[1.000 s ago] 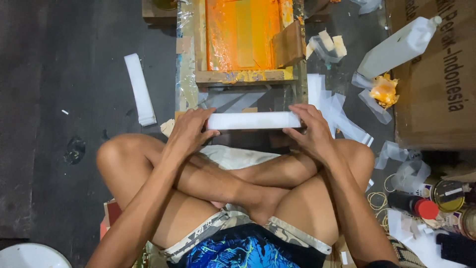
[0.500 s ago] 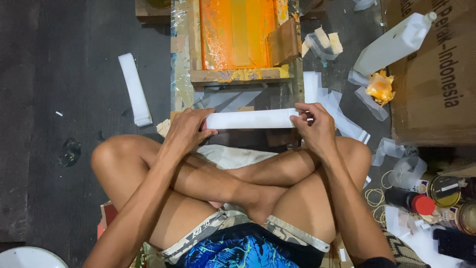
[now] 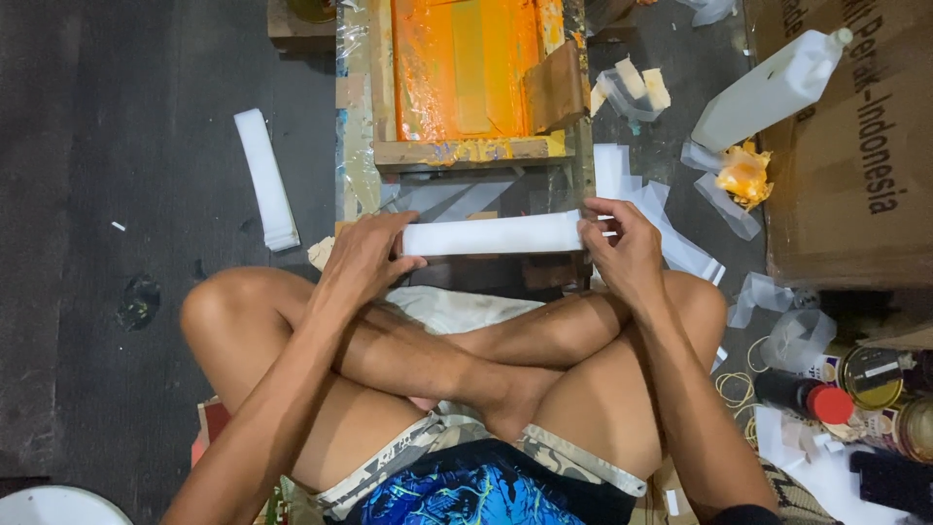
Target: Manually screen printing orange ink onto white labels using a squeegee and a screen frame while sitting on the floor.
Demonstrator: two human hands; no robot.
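I sit cross-legged on a dark floor. Both hands hold a long white strip stack [image 3: 491, 234] level in front of my knees. My left hand [image 3: 364, 258] grips its left end, and my right hand [image 3: 622, 248] pinches the right end with fingers curled around it. Just beyond the strip stands a wooden printing screen frame [image 3: 457, 151] whose mesh [image 3: 457, 68] is coated in orange ink. A wooden-handled squeegee [image 3: 554, 87] leans inside the frame at its right.
Another white strip stack [image 3: 264, 178] lies on the floor to the left. At right are loose plastic strips [image 3: 671, 233], a white plastic jug [image 3: 768, 92], an orange-stained rag [image 3: 743, 175], a cardboard box [image 3: 855, 146], rubber bands [image 3: 739, 389] and several cans [image 3: 870, 369].
The strip has stayed level between my hands. My right hand's fingers have shifted on its right end, and the view has drifted slightly.
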